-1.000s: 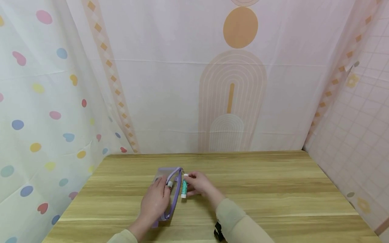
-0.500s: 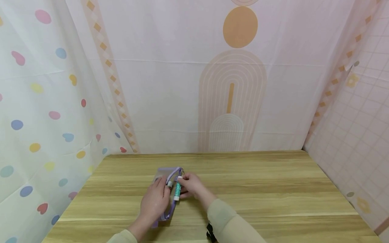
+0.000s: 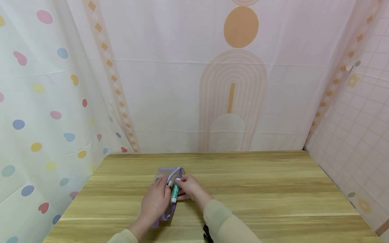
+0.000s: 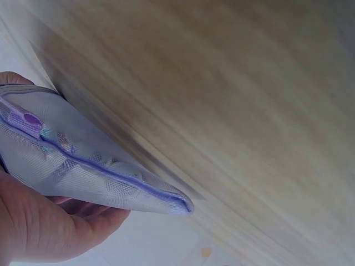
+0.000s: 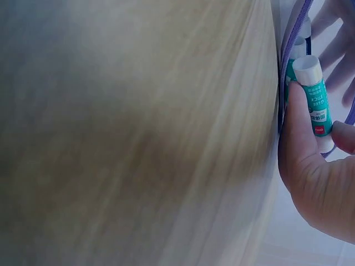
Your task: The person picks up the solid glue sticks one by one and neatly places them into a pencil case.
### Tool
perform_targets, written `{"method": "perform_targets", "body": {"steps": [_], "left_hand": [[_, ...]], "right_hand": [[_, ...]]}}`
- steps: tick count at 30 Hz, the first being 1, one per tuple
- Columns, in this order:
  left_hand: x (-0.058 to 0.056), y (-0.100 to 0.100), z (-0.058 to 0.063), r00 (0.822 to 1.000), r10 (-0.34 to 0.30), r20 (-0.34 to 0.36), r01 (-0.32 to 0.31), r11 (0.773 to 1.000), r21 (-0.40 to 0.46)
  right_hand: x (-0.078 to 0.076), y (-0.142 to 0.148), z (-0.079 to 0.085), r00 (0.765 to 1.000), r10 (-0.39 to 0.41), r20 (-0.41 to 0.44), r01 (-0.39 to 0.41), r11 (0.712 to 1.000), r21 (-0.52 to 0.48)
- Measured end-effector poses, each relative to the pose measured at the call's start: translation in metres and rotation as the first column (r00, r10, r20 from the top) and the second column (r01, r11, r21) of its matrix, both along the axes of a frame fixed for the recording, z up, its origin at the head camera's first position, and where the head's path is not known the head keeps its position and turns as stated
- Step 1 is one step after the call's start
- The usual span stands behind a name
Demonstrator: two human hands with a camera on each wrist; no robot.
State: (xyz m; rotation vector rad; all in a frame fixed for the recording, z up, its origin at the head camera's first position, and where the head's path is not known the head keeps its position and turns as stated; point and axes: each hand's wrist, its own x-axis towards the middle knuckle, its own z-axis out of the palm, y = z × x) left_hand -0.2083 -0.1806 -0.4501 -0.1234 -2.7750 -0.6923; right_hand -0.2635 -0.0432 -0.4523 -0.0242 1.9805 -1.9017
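A mesh pouch with purple zip edging (image 3: 163, 171) lies on the table, its zipped mouth spread toward the right. My left hand (image 3: 154, 199) holds it from the left, and its fingers also show below the mesh in the left wrist view. A green glue stick with white ends (image 5: 315, 102) is pinched by my right hand (image 3: 192, 187) at the pouch's mouth. Inside, another glue stick (image 5: 298, 50) shows its white cap and part of its green label. Blurred items show through the mesh in the left wrist view; their kind is unclear.
The wood-grain table (image 3: 258, 195) extends to both sides and behind the pouch. Patterned curtains (image 3: 170, 101) hang along its back and sides. Something black (image 3: 207, 234) shows under the right sleeve, partly hidden.
My right hand has carried the glue stick leftward, from beside the pouch to its mouth. My left hand and the pouch have stayed in place.
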Motion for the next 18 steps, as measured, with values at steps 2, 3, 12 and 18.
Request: {"method": "perform_targets", "body": {"steps": [2,3,12,18], "left_hand": [[-0.0002,-0.0002,-0.0001,1.0,0.002,0.001,-0.002,1.0,0.001],[-0.0003,-0.0002,-0.0002,1.0,0.002,-0.002,-0.002,1.0,0.001],[0.0007,-0.0008,0.001,1.0,0.003,-0.003,-0.003,1.0,0.002],[-0.0004,-0.0013,0.0009,1.0,0.0,-0.019,0.0,1.0,0.001]], "right_hand": [[-0.0002,-0.0003,-0.0004,1.0,-0.002,0.004,0.002,1.0,0.004],[-0.0004,-0.0005,-0.0007,1.0,-0.002,0.008,0.002,1.0,0.001],[-0.0013,-0.0002,0.0,0.999,-0.001,0.036,0.001,1.0,-0.01],[-0.0006,-0.0012,0.0007,1.0,0.004,0.014,-0.005,1.0,0.015]]}}
